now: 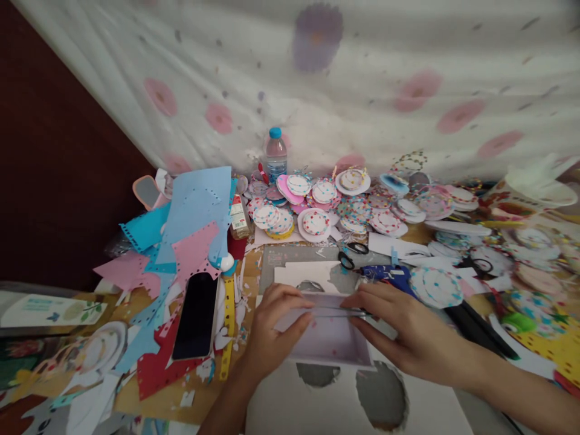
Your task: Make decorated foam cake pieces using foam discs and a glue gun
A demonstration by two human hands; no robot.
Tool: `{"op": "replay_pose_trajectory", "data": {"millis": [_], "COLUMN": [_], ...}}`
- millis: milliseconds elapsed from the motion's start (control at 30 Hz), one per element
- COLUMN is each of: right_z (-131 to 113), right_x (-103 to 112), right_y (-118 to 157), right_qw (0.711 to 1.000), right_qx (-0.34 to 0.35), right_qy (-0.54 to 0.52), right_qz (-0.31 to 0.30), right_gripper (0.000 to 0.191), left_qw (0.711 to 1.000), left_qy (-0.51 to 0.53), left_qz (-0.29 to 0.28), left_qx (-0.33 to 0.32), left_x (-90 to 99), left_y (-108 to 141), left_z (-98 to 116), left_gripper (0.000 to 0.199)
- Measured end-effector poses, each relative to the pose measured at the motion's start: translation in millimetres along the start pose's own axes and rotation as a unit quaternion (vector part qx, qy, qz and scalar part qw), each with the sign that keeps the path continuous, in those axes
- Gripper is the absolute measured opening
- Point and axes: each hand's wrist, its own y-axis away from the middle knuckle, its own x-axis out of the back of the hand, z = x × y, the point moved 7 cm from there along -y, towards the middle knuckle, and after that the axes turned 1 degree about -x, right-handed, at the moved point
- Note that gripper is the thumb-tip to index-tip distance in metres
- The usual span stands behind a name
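Cluttered tabletop (172, 396), lilac box (328, 341), slim greyish strip (334, 312) in the grip of left fingers (296, 301) and right fingers (369, 299).

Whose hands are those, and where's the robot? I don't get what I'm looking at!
There's no robot here, just a person using two bare hands. The camera sits on the person's head, so you see about what they would see looking down. There's only this one picture.

The left hand and right hand seem to hold a thin greyish thing between their fingertips, too blurry for me to name. Below it is a pale purple open box.

All around is a busy table: a phone, a blue glue gun, and lots of round decorated pieces with colourful dots. At the back stands a bottle with a blue cap.
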Motion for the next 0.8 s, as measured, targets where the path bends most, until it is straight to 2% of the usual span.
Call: {"op": "replay_pose_trajectory", "data": {"millis": [100, 200, 333, 500, 567, 667, 800], "right_z": [0.7, 2.6, 3.4, 7.9, 18.1, 45.8, 78.0], "right_x": [-0.8, 1.5, 2.7, 3.0, 4.2, 3.7, -12.2], "right_y": [0.6, 1.2, 1.8, -0.5, -6.9, -27.6, -70.7], "right_qw": [1.000, 1.000, 1.000, 0.999, 0.997, 0.997, 0.993], "right_qx": [-0.004, -0.007, -0.012, -0.010, -0.015, -0.048, -0.081], "right_qy": [-0.004, -0.015, -0.020, -0.043, -0.062, -0.052, 0.086], "right_qz": [-0.005, 0.003, 0.010, 0.022, 0.032, 0.039, -0.026], "right_gripper": [0.017, 0.017, 0.017, 0.013, 0.012, 0.016, 0.020], "left_qw": [1.000, 0.999, 0.999, 0.999, 0.997, 0.986, 0.968], "left_qy": [0.010, 0.012, 0.021, 0.003, -0.038, -0.117, -0.180], "left_qz": [0.023, 0.022, -0.006, -0.039, -0.059, -0.118, -0.173], "left_qx": [0.007, 0.028, 0.048, 0.029, 0.025, 0.012, 0.007], "left_x": [-0.7, -1.0, -4.9, -9.5, -11.9, -20.5, -30.9], "left_y": [0.1, 2.1, 4.3, 5.2, 7.4, 12.2, 14.6], "left_z": [-2.9, -6.8, -7.1, -3.3, -4.5, -7.7, -13.7], "left_gripper": [0.007, 0.007, 0.009, 0.005, 0.007, 0.011, 0.014]}}
